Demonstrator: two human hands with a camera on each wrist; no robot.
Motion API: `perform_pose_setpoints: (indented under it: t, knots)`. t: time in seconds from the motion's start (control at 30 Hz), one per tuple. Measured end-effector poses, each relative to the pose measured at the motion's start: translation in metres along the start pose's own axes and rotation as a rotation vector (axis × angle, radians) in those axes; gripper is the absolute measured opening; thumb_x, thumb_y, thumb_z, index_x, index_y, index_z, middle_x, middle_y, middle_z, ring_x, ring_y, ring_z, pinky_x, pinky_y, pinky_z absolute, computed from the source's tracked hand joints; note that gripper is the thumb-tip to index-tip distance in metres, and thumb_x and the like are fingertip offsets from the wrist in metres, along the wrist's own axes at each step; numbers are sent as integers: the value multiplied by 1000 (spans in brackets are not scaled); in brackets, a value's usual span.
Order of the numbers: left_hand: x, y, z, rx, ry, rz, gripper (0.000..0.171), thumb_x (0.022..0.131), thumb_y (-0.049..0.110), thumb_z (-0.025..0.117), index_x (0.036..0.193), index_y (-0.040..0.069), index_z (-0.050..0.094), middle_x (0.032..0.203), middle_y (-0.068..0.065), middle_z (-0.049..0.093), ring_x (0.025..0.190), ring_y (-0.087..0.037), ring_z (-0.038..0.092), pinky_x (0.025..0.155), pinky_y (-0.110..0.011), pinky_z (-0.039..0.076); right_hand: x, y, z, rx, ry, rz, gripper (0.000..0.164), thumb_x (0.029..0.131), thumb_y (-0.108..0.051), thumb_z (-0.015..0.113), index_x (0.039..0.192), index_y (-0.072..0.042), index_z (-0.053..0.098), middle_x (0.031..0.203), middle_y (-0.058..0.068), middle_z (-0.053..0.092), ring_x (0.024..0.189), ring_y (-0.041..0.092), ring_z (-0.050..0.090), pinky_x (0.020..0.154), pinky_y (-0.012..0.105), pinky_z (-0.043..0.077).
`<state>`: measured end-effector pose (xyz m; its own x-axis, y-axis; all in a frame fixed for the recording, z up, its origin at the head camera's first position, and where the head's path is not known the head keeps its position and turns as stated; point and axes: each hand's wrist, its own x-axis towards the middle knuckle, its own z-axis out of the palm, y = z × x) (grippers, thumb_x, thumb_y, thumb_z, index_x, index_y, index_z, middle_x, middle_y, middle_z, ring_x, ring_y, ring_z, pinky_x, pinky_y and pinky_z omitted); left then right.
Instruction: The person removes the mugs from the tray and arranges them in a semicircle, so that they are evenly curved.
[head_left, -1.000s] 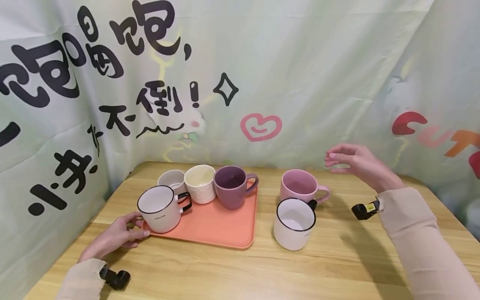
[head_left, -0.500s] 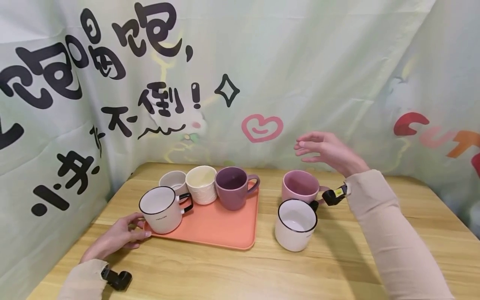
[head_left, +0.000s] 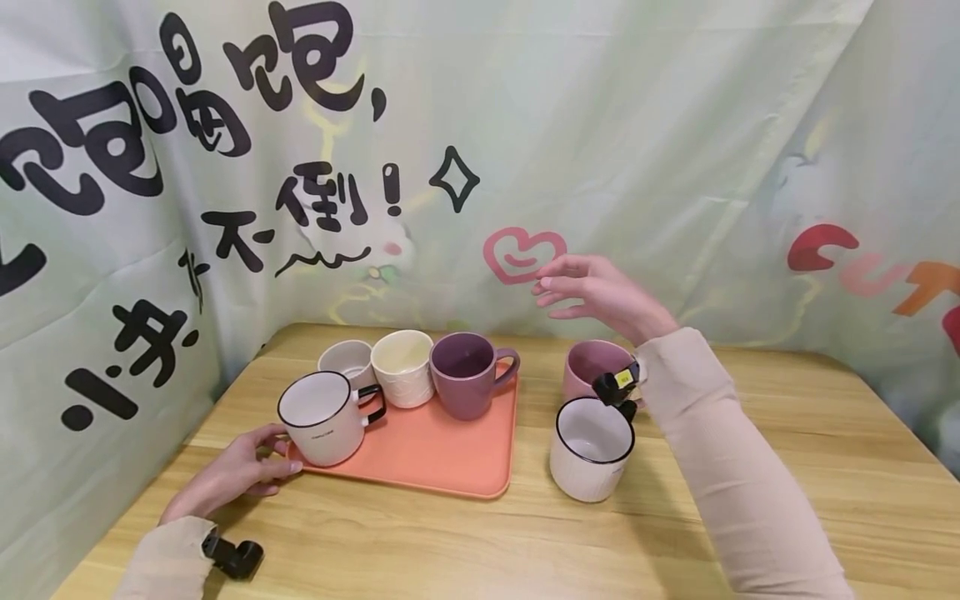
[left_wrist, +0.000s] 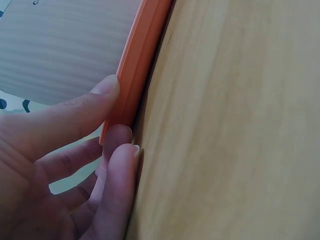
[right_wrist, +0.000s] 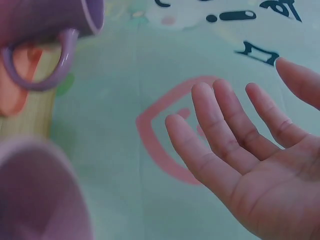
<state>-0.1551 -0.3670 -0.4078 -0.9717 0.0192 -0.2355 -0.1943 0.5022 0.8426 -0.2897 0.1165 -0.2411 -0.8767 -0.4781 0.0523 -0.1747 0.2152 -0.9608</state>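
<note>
My left hand (head_left: 238, 468) pinches the near left corner of the orange tray (head_left: 442, 467), thumb on its rim and fingertips at its underside in the left wrist view. Right beside that thumb stands a white mug with a black rim and handle (head_left: 322, 433). Behind it on the tray are a grey cup (head_left: 347, 358), a cream cup (head_left: 405, 379) and a purple mug (head_left: 463, 387). My right hand (head_left: 600, 292) is raised, holding nothing, its fingers spread and slightly bent in the right wrist view. Below it, partly hidden by the wrist camera, is a pink mug (head_left: 581, 371).
A second white mug with a black rim (head_left: 588, 471) stands right of the tray, in front of the pink mug. All rest on a wooden table (head_left: 420, 550). A printed curtain (head_left: 637, 125) hangs behind and along the left side.
My right hand has moved left through the air, from right of the pink mug to above its left side. The left hand keeps its place at the tray corner.
</note>
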Motion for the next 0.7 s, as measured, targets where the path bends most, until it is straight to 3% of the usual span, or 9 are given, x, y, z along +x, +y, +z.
perform_pose_setpoints:
  t: [0.23, 0.43, 0.7]
  knots:
    - [0, 0, 0, -8, -3, 14, 73, 91, 11, 77, 145, -14, 34, 114, -19, 52, 84, -19, 61, 65, -32, 59, 11, -4, 22, 53, -30, -16, 29, 103, -12, 58, 126, 5, 55, 121, 18, 63, 108, 30, 65, 101, 48, 50]
    - [1, 1, 0, -3, -2, 5, 74, 91, 11, 77, 145, -13, 33, 114, -19, 51, 84, -19, 60, 65, -31, 59, 17, -5, 39, 77, -75, -28, 22, 103, -9, 58, 122, 3, 57, 121, 20, 63, 115, 42, 60, 97, 50, 52]
    - [-1, 3, 1, 2, 4, 2, 71, 91, 10, 77, 144, -13, 36, 113, -18, 53, 82, -20, 61, 65, -32, 59, 23, -9, 57, 115, -114, -41, 22, 103, -8, 58, 121, 4, 58, 115, 19, 65, 111, 39, 63, 95, 48, 54]
